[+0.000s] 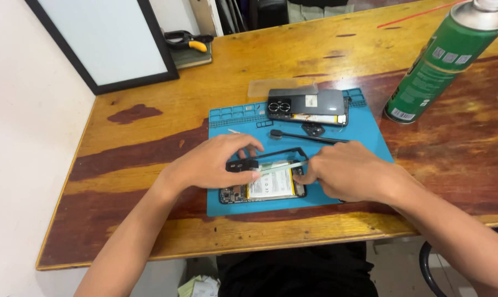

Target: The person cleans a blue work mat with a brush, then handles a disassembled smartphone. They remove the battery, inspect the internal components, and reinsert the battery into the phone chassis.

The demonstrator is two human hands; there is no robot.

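The wooden table [326, 49] carries a blue mat [235, 206]. On the mat lies an opened phone [262, 190] with its battery exposed. Left hand [213, 162] grips the black frame [282, 154] above the phone; right hand [345, 170] pinches its right end.

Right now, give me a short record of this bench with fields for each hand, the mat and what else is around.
Left hand: grips black plastic phone frame
Right hand: on opened phone with white battery
Surface: blue silicone work mat on wooden table
Also on mat: grey phone back cover, black brush
Nearby: green spray can
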